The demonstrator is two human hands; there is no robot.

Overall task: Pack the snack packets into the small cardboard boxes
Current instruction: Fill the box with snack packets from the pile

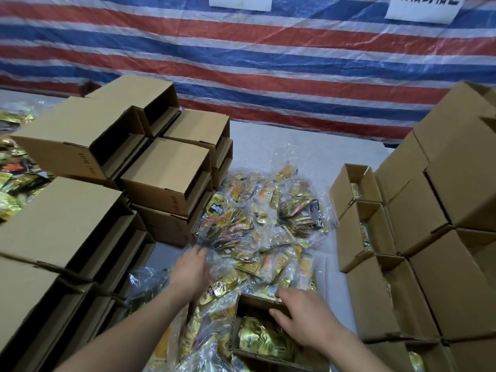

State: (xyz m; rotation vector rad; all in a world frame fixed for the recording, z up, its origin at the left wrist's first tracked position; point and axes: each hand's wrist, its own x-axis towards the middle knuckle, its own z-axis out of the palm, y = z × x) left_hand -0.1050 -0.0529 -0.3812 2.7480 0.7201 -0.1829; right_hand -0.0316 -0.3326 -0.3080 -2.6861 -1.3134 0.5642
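Several open brown cardboard boxes [359, 232] right of right hand [300, 315] hold packets; its fingers grip part-filled small box [257, 342]; left hand [192, 269], fingers relaxed, touches large unpacked gold-foil packet pile [268, 224].

Snack packets [264, 226]: glossy gold foil in clear crinkly plastic. Small boxes [163, 167]: matt brown corrugated cardboard. Backdrop tarp [268, 63]: shiny woven plastic, wrinkled. Desk [295, 146]: matt grey.
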